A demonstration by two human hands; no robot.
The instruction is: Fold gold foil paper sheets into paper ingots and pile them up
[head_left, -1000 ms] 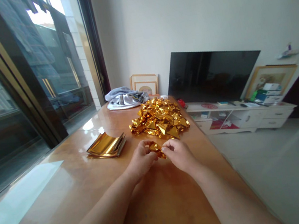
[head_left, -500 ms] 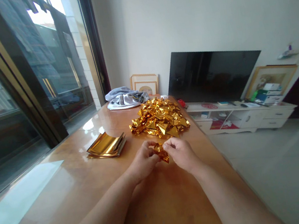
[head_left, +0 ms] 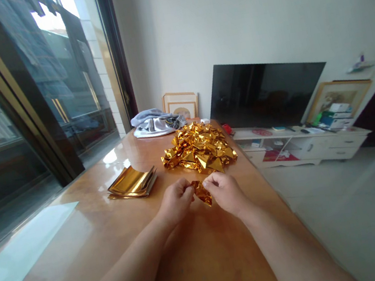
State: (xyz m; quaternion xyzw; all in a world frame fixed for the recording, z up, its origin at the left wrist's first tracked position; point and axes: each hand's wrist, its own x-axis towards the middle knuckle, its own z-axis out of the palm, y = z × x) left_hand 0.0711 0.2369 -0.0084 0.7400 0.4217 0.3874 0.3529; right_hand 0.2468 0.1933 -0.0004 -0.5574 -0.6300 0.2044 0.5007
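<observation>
Both hands close together over the desk (head_left: pixel 202 264), left hand (head_left: pixel 175 201) and right hand (head_left: pixel 225 193) pinching one small gold paper piece (head_left: pixel 202 192) between fingertips, likely for folding. Just behind, a heap of folded gold pieces (head_left: pixel 198 148); flat gold sheets (head_left: pixel 131 183) off left.

No legible text, label, brand, number or sign found on any item; print on distant objects too small to read.

Folded piece (head_left: pixel 202 192): shiny crinkled gold foil; table (head_left: pixel 201 259): glossy polished wood; sheet stack (head_left: pixel 131 183): smooth mirror-bright foil
</observation>
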